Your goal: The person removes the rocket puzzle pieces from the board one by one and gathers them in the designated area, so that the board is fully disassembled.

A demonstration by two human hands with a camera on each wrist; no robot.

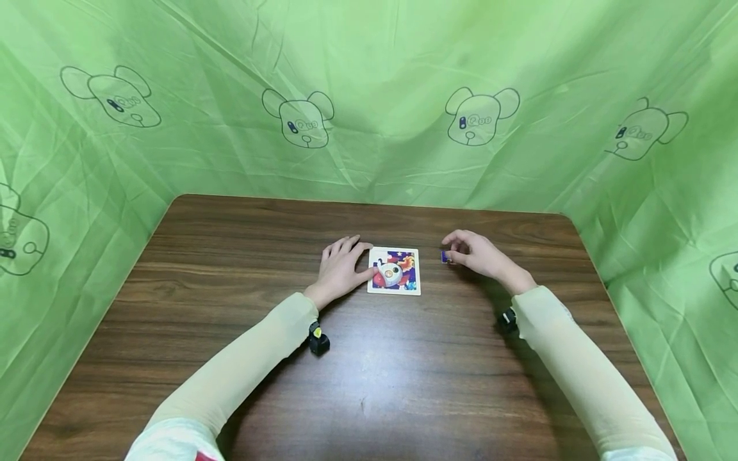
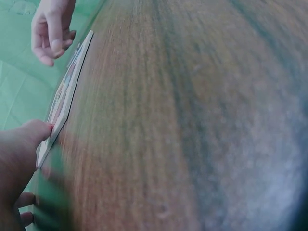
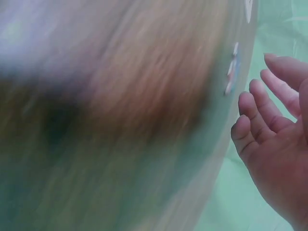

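A square picture puzzle (image 1: 410, 282) in a white frame lies flat on the table, with a penguin-like figure on a dark blue ground. A pale patch shows at its upper left. My left hand (image 1: 341, 269) rests at the puzzle's left side, thumb on its left edge and fingers spread toward the far corner. Right of the puzzle, my right hand (image 1: 475, 254) hovers with bent fingers over a small dark blue piece (image 1: 444, 257), partly covered by the hand. In the right wrist view, small flat pieces (image 3: 232, 72) lie on the table, apart from the fingers.
The brown wooden table (image 1: 369, 384) has a far edge against a green curtain (image 1: 380, 166) printed with bear-head outlines, which also hangs along both sides. A black camera (image 1: 319, 340) is strapped to the left wrist, and another camera (image 1: 507, 320) to the right wrist.
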